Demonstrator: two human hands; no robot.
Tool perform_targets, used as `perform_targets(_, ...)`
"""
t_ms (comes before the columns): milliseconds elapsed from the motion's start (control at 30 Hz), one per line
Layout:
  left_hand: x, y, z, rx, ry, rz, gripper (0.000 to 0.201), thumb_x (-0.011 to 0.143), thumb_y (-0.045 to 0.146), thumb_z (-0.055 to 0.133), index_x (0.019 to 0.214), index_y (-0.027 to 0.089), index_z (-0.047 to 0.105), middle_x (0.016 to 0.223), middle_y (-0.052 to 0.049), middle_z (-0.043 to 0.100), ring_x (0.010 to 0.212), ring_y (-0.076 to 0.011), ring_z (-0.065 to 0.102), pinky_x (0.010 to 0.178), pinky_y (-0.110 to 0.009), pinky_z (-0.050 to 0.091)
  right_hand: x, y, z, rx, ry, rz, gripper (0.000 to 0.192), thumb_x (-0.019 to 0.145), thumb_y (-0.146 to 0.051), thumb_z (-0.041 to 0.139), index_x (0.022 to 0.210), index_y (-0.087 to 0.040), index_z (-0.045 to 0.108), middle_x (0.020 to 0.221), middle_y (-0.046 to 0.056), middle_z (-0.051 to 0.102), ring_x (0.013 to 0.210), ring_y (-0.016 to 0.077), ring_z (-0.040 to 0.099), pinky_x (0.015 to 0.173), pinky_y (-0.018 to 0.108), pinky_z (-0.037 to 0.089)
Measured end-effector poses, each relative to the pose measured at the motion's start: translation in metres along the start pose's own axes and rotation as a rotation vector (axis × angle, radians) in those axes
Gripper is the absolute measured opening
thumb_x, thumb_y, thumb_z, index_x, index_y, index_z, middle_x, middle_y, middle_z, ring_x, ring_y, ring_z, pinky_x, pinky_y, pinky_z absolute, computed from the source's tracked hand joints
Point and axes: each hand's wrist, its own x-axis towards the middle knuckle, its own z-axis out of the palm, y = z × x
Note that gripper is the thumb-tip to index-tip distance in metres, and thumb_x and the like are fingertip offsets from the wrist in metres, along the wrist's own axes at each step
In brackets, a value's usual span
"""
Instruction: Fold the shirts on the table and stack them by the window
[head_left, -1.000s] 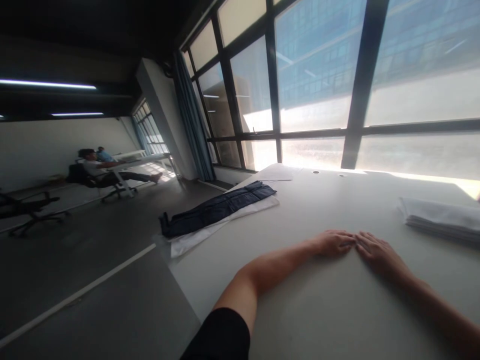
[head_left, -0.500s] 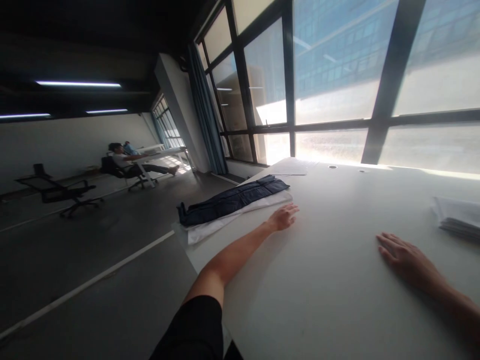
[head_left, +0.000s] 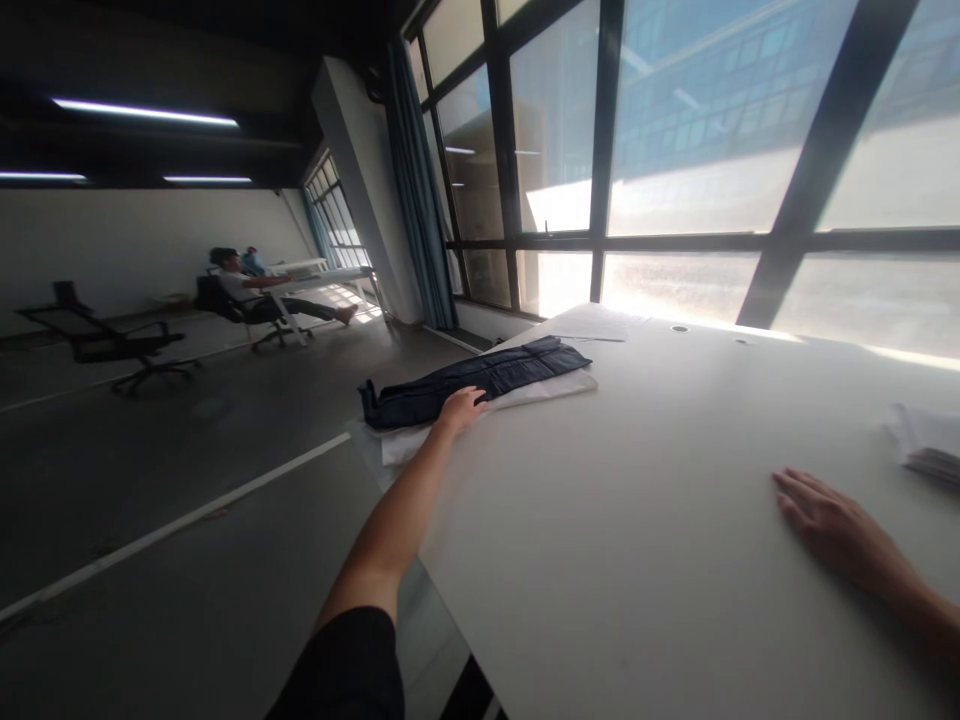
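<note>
A long, folded dark navy cloth [head_left: 517, 368] lies near the left edge of the white table [head_left: 645, 560]. White folded material [head_left: 559, 387] shows from beneath it; whether this is fabric or plastic I cannot tell. Over the near side of both rests my left hand [head_left: 463, 407], its fingers stretched toward the dark cloth and not wrapped round it. My right hand [head_left: 836, 525] lies flat and open on the bare tabletop to the right, holding nothing. A white folded stack [head_left: 930, 440] is beyond it, at the right edge of the view.
Thin white sheets [head_left: 592, 323] lie at the table's far left corner, near a round cable hole [head_left: 679, 328]. Large windows [head_left: 690, 200] rise behind the table. Across the floor, a person [head_left: 244, 285] sits by another desk, and a black office chair [head_left: 124, 345] stands farther left.
My left hand has moved left from the tabletop onto the dark cloth and the white material. My right hand stays flat on the table. The view has shifted slightly.
</note>
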Motion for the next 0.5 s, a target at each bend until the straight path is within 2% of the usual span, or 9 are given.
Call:
perform_targets(100, 0.004, -0.008, -0.002, -0.018, -0.015, -0.007, 0.048, 0.094, 0.021, 0.059, 0.142, 0.02, 0.063, 0.154, -0.009, 0.053, 0.14, -0.0217, 0.051, 0.118, -0.028, 0.034, 0.001, 0.004, 0.002, 0.015, -0.009, 0.012, 0.073, 0.096, -0.051, 0.024, 0.141, -0.009, 0.062, 0.151, 0.019, 0.054, 0.142, 0.0326, 0.049, 0.118, 0.046, 0.04)
perform_targets(200, 0.004, -0.014, -0.005, -0.015, -0.017, -0.039, 0.056, 0.089, 0.013, 0.06, 0.144, 0.023, 0.061, 0.156, -0.008, 0.052, 0.14, -0.0212, 0.051, 0.118, -0.029, 0.035, 0.002, 0.009, 0.005, 0.049, 0.0, 0.006, 0.071, 0.095, -0.052, 0.025, 0.14, -0.013, 0.064, 0.15, 0.019, 0.054, 0.142, 0.032, 0.049, 0.119, 0.046, 0.039)
perform_targets(300, 0.001, -0.018, -0.008, 0.005, -0.004, -0.092, 0.055, 0.091, 0.009, 0.056, 0.144, 0.022, 0.061, 0.156, -0.007, 0.052, 0.141, -0.0202, 0.05, 0.116, -0.028, 0.037, 0.002, 0.012, 0.01, 0.071, 0.02, -0.007, 0.069, 0.095, -0.052, 0.028, 0.138, -0.015, 0.066, 0.15, 0.02, 0.055, 0.141, 0.0326, 0.05, 0.118, 0.047, 0.039)
perform_targets(400, -0.004, -0.018, -0.015, 0.029, 0.021, -0.146, 0.044, 0.097, 0.014, 0.052, 0.138, 0.02, 0.066, 0.148, -0.009, 0.06, 0.135, -0.0208, 0.056, 0.111, -0.027, 0.041, 0.002, 0.014, 0.013, 0.07, 0.028, -0.015, 0.069, 0.095, -0.051, 0.028, 0.139, -0.013, 0.065, 0.15, 0.02, 0.055, 0.141, 0.0332, 0.05, 0.118, 0.047, 0.039)
perform_targets(500, -0.007, -0.01, -0.027, 0.062, 0.075, -0.175, 0.036, 0.101, 0.025, 0.051, 0.132, 0.019, 0.07, 0.134, -0.011, 0.068, 0.125, -0.025, 0.061, 0.105, -0.031, 0.047, 0.001, 0.013, 0.013, 0.061, 0.025, -0.019, 0.07, 0.096, -0.051, 0.029, 0.14, -0.01, 0.064, 0.151, 0.02, 0.054, 0.142, 0.0339, 0.049, 0.118, 0.047, 0.039)
